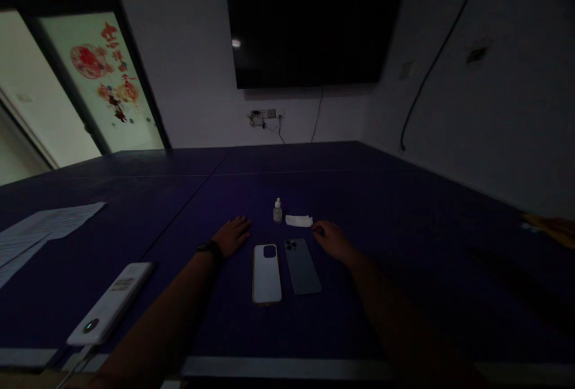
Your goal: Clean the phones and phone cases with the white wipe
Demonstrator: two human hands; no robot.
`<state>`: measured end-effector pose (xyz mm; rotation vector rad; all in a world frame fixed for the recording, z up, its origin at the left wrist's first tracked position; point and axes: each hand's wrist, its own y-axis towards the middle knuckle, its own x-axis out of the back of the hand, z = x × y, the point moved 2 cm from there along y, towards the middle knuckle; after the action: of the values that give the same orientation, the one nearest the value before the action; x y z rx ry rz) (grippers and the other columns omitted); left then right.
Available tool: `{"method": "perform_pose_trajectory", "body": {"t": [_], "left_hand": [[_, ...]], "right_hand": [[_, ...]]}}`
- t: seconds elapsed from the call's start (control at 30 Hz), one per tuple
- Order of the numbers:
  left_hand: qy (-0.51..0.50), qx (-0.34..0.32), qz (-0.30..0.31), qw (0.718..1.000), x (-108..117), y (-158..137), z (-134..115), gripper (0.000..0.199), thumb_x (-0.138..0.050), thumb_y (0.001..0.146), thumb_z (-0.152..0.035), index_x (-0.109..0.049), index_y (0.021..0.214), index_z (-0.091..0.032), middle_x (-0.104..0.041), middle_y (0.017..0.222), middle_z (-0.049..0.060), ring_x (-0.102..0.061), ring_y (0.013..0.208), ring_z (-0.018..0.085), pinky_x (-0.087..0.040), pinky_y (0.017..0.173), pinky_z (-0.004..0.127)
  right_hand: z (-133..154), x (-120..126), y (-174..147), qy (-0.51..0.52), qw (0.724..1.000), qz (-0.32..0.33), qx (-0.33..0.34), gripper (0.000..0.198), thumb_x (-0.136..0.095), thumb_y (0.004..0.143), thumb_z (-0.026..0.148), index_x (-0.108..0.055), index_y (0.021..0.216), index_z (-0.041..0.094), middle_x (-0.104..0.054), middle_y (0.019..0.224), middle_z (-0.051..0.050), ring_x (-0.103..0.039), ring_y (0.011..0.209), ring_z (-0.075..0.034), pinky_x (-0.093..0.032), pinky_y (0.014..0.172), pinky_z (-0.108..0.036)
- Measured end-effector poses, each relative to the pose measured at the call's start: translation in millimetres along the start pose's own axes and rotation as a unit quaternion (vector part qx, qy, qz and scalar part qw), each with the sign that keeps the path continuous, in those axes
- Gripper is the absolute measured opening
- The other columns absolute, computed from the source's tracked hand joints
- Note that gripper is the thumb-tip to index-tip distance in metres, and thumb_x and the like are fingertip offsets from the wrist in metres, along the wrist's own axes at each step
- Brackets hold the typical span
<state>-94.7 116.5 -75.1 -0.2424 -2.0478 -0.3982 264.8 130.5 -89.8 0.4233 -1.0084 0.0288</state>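
My left hand lies flat on the dark blue table, fingers spread, with a black watch on the wrist. It holds nothing. On the other side, my right hand rests on the table with fingers loosely bent, close to the right end of a folded white wipe. Between my hands lie a pale phone case with a brownish rim and a grey-blue smartphone, its camera side up. A small clear dropper bottle with a white top stands upright left of the wipe.
At left is a white power bank with a cable plugged in, near printed papers. A yellowish item sits at the right edge. The table meets a wall with a large dark screen.
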Motion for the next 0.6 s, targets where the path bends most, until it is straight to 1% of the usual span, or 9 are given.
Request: {"method": "perform_pose_trajectory", "body": {"t": [0.07, 0.13, 0.27, 0.33, 0.43, 0.53, 0.6], "left_hand": [[0.026, -0.006, 0.011, 1.0, -5, 0, 5, 0.065, -0.041, 0.097, -0.059, -0.053, 0.147, -0.019, -0.037, 0.162, 0.017, -0.03, 0.153, 0.034, -0.016, 0.124, 0.057], [0.044, -0.008, 0.018, 0.999, -7, -1, 7, 0.063, -0.038, 0.1, -0.057, -0.05, 0.15, -0.021, -0.034, 0.164, 0.016, -0.027, 0.154, 0.033, -0.016, 0.123, 0.056], [0.064, -0.011, 0.023, 0.998, -5, -2, 7, 0.06, -0.038, 0.101, -0.055, -0.048, 0.151, -0.024, -0.035, 0.164, 0.014, -0.028, 0.154, 0.031, -0.018, 0.124, 0.053], [0.067, -0.012, 0.022, 0.997, -4, -2, 6, 0.06, -0.038, 0.1, -0.055, -0.049, 0.151, -0.024, -0.036, 0.163, 0.015, -0.029, 0.153, 0.032, -0.019, 0.124, 0.053], [0.066, -0.016, 0.022, 0.997, -3, -3, 6, 0.06, -0.039, 0.1, -0.054, -0.049, 0.15, -0.023, -0.037, 0.163, 0.015, -0.031, 0.153, 0.033, -0.02, 0.123, 0.054], [0.063, -0.019, 0.024, 0.998, -3, -4, 6, 0.059, -0.04, 0.1, -0.054, -0.049, 0.151, -0.025, -0.038, 0.163, 0.013, -0.031, 0.153, 0.031, -0.02, 0.123, 0.053], [0.059, -0.019, 0.024, 0.998, -3, -4, 6, 0.059, -0.04, 0.1, -0.053, -0.048, 0.151, -0.025, -0.037, 0.163, 0.012, -0.03, 0.153, 0.031, -0.02, 0.124, 0.052]], "right_hand": [[0, 0, -1, -0.005, 1.0, -0.003, 0.0, 0.013, -0.061, 0.089, 0.018, -0.07, 0.098, 0.021, -0.071, 0.1, -0.006, -0.065, 0.097, -0.02, -0.047, 0.092, -0.034], [0, 1, -3, -0.011, 1.0, -0.007, -0.002, 0.015, -0.06, 0.09, 0.018, -0.069, 0.101, 0.021, -0.07, 0.102, -0.007, -0.065, 0.1, -0.021, -0.047, 0.094, -0.036], [9, 12, -1, -0.027, 1.0, -0.013, 0.009, 0.024, -0.055, 0.092, 0.018, -0.067, 0.113, 0.02, -0.068, 0.113, -0.011, -0.063, 0.11, -0.024, -0.047, 0.099, -0.039], [19, 19, 4, -0.034, 0.999, -0.005, 0.032, 0.028, -0.054, 0.093, 0.018, -0.067, 0.117, 0.02, -0.067, 0.118, -0.012, -0.062, 0.114, -0.026, -0.046, 0.101, -0.04], [36, 26, 14, -0.043, 0.996, 0.022, 0.08, 0.028, -0.055, 0.093, 0.02, -0.069, 0.118, 0.023, -0.068, 0.122, -0.011, -0.061, 0.116, -0.026, -0.043, 0.105, -0.041], [44, 25, 28, -0.045, 0.99, 0.053, 0.119, 0.029, -0.059, 0.092, 0.019, -0.07, 0.118, 0.026, -0.069, 0.124, -0.009, -0.06, 0.119, -0.027, -0.041, 0.107, -0.041], [41, 19, 35, -0.042, 0.987, 0.073, 0.135, 0.031, -0.062, 0.09, 0.018, -0.072, 0.118, 0.027, -0.07, 0.127, -0.008, -0.06, 0.121, -0.027, -0.041, 0.108, -0.041]]}}
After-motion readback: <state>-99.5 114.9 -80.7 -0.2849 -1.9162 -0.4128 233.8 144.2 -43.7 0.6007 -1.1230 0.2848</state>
